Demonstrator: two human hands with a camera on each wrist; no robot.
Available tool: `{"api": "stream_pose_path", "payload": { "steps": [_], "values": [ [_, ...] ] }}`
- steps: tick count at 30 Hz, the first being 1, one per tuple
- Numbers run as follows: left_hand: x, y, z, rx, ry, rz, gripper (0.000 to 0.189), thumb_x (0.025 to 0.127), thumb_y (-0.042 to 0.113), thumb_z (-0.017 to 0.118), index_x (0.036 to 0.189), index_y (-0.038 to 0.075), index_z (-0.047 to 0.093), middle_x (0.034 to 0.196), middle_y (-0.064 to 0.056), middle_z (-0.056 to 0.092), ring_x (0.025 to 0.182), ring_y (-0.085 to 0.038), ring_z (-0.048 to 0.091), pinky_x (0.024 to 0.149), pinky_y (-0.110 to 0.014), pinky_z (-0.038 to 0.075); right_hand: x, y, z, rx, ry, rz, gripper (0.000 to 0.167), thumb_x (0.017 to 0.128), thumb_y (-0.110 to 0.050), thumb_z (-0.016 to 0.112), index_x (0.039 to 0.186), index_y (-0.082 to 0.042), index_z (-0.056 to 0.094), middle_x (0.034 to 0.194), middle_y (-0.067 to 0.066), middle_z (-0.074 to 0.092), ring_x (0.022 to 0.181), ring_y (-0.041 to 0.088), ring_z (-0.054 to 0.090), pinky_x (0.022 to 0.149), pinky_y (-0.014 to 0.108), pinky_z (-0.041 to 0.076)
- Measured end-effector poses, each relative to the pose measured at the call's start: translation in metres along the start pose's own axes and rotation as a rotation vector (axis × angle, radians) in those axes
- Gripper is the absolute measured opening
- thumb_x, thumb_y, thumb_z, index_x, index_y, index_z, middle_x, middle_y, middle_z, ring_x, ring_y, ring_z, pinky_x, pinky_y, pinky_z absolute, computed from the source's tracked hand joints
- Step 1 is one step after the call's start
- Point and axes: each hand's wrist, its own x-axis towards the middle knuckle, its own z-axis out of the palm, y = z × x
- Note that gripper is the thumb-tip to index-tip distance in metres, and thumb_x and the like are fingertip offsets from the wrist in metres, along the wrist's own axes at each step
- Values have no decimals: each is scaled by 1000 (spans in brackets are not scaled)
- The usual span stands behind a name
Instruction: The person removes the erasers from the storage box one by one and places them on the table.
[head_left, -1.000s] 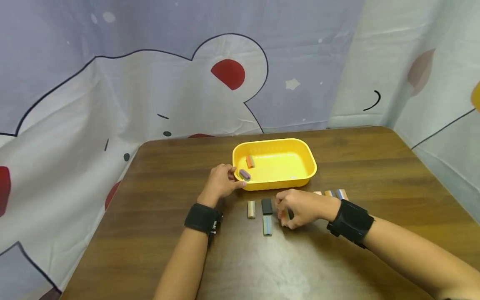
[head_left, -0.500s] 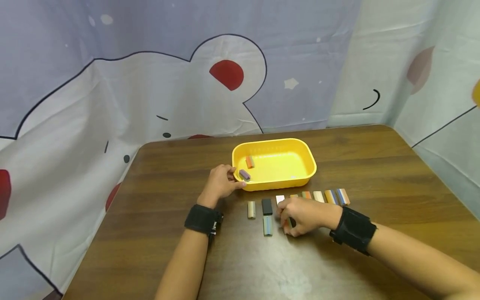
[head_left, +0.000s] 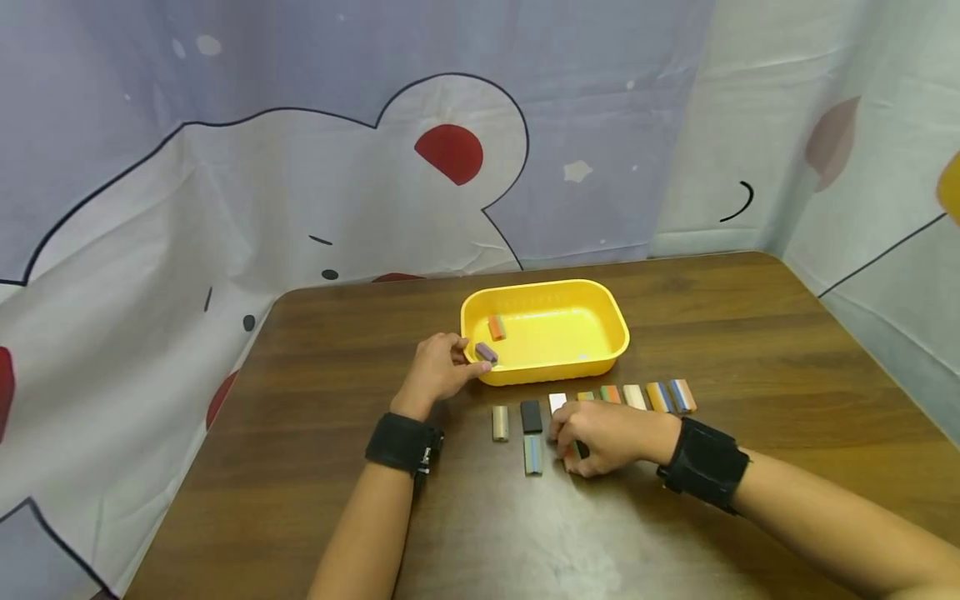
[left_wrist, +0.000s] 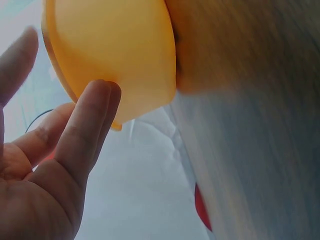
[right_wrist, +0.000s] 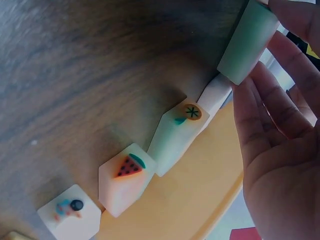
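Observation:
With thumb and fingertips my right hand [head_left: 603, 435] pinches a small green block [right_wrist: 247, 42], eraser-like, low over the table. Most of that block is covered by the hand in the head view. Just beyond it lie a white block [head_left: 557, 402] and others in a row. To its left are a black block [head_left: 531, 417] and a green block with a blue stripe [head_left: 533, 455]. My left hand [head_left: 435, 375] rests at the near left corner of the yellow tray [head_left: 555, 371]. Its fingers [left_wrist: 85, 120] lie fairly straight along the outer wall, the thumb over the rim.
Inside the tray sit an orange block [head_left: 497, 327] and a purple block [head_left: 486, 353]. A beige block [head_left: 500, 423] lies left of the black one. The row runs right to a blue-striped peach block [head_left: 682, 396]. A printed curtain [head_left: 322, 192] hangs behind the wooden table [head_left: 300, 442].
My right hand has shifted slightly nearer and to the right with the block, uncovering the white block and more of the row. The left hand stays at the tray corner.

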Motion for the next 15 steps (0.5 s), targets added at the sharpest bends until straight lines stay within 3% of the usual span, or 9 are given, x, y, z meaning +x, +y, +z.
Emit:
{"api": "stream_pose_path", "payload": {
  "steps": [9,15],
  "values": [
    [-1,2,-2,28,23,3,51,86,29,76,122,-5,62,99,-11,60,92,-25,59,81,-36,52,3,0,-3,-7,-18,-3,7,80,-11,76,86,-12,75,100,1,62,91,11,60,75,17,50],
    [0,2,1,23,20,-22,53,85,31,77,122,-4,62,100,-11,60,93,-24,58,82,-35,52,5,0,-8,14,-31,-14,7,81,-14,77,88,-14,74,99,-3,64,97,11,60,84,21,50]
  ]
}}
